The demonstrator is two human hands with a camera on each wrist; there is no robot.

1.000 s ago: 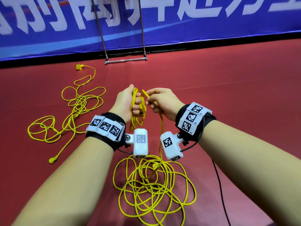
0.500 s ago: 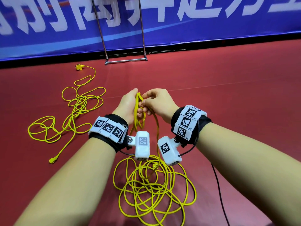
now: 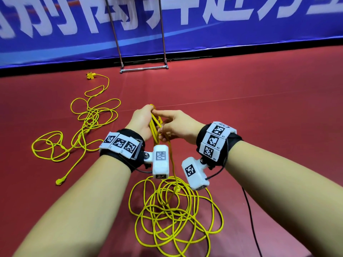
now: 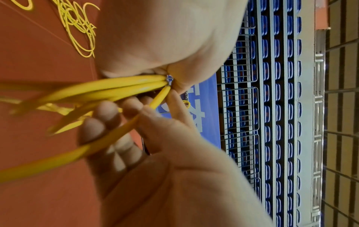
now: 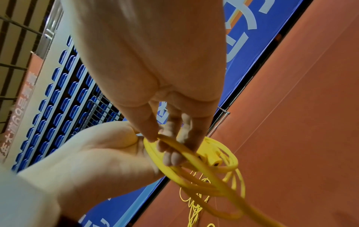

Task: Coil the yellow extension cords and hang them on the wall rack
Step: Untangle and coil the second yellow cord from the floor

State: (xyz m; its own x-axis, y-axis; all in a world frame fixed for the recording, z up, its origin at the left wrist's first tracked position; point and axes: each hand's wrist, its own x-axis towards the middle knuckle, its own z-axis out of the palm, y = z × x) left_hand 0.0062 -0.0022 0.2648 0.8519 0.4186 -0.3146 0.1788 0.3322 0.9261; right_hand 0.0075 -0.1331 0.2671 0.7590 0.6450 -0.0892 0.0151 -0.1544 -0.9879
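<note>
Cord (image 3: 155, 127) loops gripped btwn both hands, red floor (image 3: 259, 108) beyond.

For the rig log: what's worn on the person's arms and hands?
Bare forearms, no sleeves or gloves. Each wrist carries a black band faced with white square-code tags, plus a white boxy camera pod bearing one code tag. A thin black cable trails from the right pod.

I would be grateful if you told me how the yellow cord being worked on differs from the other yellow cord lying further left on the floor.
The near cord is partly gathered into loops gripped by the left hand, with the right hand pinching a strand; the far cord lies untouched. The near cord's slack piles in dense overlapping rings; the far cord sprawls loosely, both ends visible. Both are thin, yellow and partly on the red floor.
</note>
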